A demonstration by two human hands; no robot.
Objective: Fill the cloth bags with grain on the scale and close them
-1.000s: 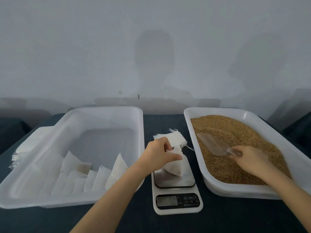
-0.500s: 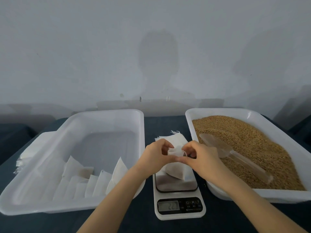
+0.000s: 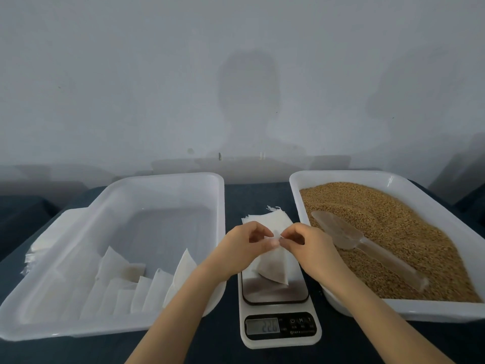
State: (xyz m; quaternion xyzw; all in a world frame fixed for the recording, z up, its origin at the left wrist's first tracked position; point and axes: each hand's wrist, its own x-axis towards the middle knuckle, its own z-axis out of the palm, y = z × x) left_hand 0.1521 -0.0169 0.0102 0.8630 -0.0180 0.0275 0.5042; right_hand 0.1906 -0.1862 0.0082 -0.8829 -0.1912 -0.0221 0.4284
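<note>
Near edge of the table (image 3: 215, 348), centre: a digital scale (image 3: 280, 331), display lit, digits not legible. On its steel platform (image 3: 275, 294) stands one cloth bag (image 3: 273, 267), tilted, lower corner touching the platform, with dark contents showing through the fabric.

The left hand (image 3: 240, 249) and right hand (image 3: 311, 249) meet above the bag. The fingers of both are curled and narrow, fingertips (image 3: 273, 241) pinching the bag's top edge between them; the bag's body hangs below the fingers.

Left of the scale: a white tray (image 3: 157, 179) holding a row of filled bags (image 3: 147, 287) along its near wall. Right of the scale: a second white tray (image 3: 341, 175) full of grain (image 3: 409, 232), with a clear scoop (image 3: 354, 241) lying on the grain, untouched.

Beyond the hands, between the trays: a flat stack of empty bags (image 3: 263, 220).
</note>
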